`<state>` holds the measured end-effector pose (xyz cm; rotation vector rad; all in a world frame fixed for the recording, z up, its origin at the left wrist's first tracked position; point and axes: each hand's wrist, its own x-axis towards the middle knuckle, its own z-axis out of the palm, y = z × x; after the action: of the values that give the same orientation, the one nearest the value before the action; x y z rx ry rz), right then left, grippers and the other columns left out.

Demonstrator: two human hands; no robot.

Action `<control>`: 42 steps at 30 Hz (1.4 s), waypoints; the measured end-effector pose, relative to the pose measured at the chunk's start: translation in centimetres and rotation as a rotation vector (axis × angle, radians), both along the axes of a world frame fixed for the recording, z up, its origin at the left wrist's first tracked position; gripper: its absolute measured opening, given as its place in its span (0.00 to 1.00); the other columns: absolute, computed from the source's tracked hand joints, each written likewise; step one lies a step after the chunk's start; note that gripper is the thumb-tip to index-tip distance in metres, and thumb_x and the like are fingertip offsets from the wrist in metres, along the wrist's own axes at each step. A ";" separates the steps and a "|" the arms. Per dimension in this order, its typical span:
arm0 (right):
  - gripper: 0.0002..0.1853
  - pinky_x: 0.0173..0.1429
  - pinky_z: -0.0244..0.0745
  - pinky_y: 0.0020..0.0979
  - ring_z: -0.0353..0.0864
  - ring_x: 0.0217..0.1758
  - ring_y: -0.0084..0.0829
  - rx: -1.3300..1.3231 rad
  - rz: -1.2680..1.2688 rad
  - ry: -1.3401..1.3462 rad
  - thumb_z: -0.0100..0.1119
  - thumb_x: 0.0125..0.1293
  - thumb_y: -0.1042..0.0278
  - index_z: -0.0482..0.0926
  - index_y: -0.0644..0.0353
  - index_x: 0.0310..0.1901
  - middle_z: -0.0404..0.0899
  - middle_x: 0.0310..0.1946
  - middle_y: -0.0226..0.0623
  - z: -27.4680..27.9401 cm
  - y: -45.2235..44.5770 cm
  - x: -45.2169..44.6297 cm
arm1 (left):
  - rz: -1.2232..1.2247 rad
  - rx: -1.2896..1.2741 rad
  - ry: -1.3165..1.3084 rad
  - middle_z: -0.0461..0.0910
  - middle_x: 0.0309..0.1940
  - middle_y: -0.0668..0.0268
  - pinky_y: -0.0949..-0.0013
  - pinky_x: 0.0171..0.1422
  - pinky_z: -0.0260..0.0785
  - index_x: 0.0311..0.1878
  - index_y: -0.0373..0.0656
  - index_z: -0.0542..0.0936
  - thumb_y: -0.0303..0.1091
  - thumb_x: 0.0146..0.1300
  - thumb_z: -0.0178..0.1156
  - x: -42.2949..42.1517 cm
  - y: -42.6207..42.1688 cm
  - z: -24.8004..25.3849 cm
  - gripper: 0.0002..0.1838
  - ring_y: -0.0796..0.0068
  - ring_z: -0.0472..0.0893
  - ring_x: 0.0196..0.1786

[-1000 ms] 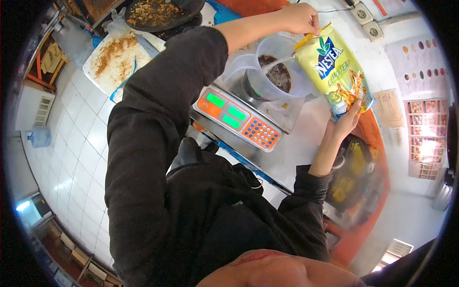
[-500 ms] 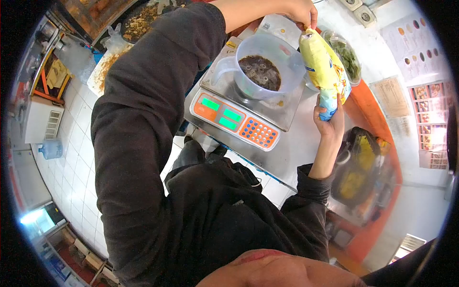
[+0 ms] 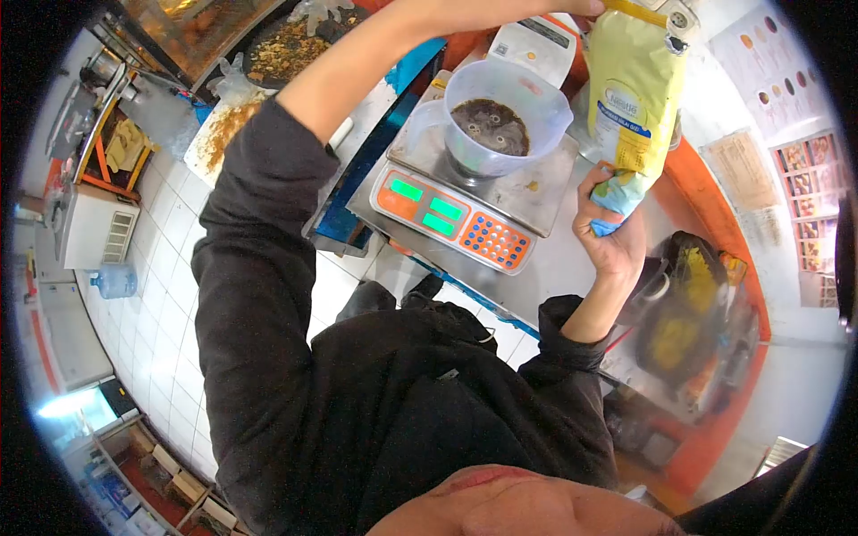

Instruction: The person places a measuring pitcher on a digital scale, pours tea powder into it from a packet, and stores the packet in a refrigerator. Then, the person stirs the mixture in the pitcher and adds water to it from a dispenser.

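A yellow Nestlé pouch point(image 3: 636, 98) hangs between my hands, right of the measuring jug, its printed front toward me. My right hand point(image 3: 612, 223) grips the pouch's bunched light-blue end. At the pouch's gold top edge is my left hand point(image 3: 585, 7), its fingertips on the corner; most of this hand is cut off by the frame. The translucent jug point(image 3: 547, 129) holds dark brown, bubbly liquid. It stands on the steel plate of a digital scale point(image 3: 451, 219) with an orange panel and lit green displays.
Behind the jug stands a white device point(image 3: 534, 54). A dark plastic bag with yellow contents point(image 3: 675, 308) lies at the right, beside an orange edge point(image 3: 760, 357). A dark pan point(image 3: 295, 54) and a food-covered white tray point(image 3: 210, 147) are at upper left.
The pouch has been raised and turned so its printed front shows. My left hand has moved up to the frame's edge. My right hand still holds the lower end.
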<state>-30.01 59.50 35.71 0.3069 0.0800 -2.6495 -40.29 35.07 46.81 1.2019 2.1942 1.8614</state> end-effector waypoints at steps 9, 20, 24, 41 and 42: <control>0.16 0.15 0.66 0.19 0.71 0.30 0.23 -0.042 0.451 -0.203 0.49 0.63 0.62 0.69 0.67 0.44 0.71 0.32 0.40 -2.9 -10.1 8.7 | 0.532 0.051 0.571 0.77 0.41 0.65 0.74 0.55 0.63 0.38 0.36 0.78 0.23 0.57 0.60 13.2 -11.1 -4.7 0.05 0.76 0.73 0.48; 0.20 0.12 0.64 0.16 0.72 0.29 0.26 0.108 1.431 -0.301 0.45 0.67 0.57 0.68 0.64 0.52 0.71 0.33 0.44 -13.0 -32.6 23.7 | 1.433 -0.186 0.342 0.76 0.35 0.72 0.66 0.57 0.46 0.39 0.45 0.74 0.28 0.61 0.55 48.8 -27.4 -12.4 0.04 0.75 0.71 0.40; 0.21 0.10 0.62 0.15 0.72 0.31 0.24 0.130 1.725 -0.248 0.46 0.66 0.59 0.66 0.67 0.53 0.69 0.33 0.43 -14.4 -40.8 30.7 | 1.652 -0.269 0.281 0.75 0.34 0.71 0.65 0.56 0.45 0.38 0.44 0.73 0.28 0.60 0.55 61.1 -31.2 -13.0 0.04 0.77 0.71 0.39; 0.22 0.66 0.56 0.32 0.66 0.63 0.36 0.083 1.207 1.786 0.50 0.66 0.66 0.66 0.67 0.59 0.69 0.57 0.48 -18.2 -76.6 66.4 | 2.631 -0.807 -0.028 0.73 0.22 0.80 0.56 0.49 0.41 0.27 0.55 0.81 0.37 0.49 0.67 95.3 -45.3 -16.9 0.04 0.80 0.71 0.32; 0.24 0.66 0.56 0.34 0.66 0.63 0.37 0.076 1.193 1.899 0.54 0.62 0.70 0.65 0.70 0.58 0.69 0.56 0.49 -17.9 -78.3 68.9 | 2.682 -0.883 -0.034 0.74 0.22 0.80 0.57 0.50 0.42 0.26 0.55 0.81 0.36 0.48 0.67 97.4 -47.1 -17.2 0.04 0.80 0.71 0.30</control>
<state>38.86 -18.75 17.76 -1.6511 0.6522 -0.9302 57.08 -12.04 29.63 1.5204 -1.6383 0.2682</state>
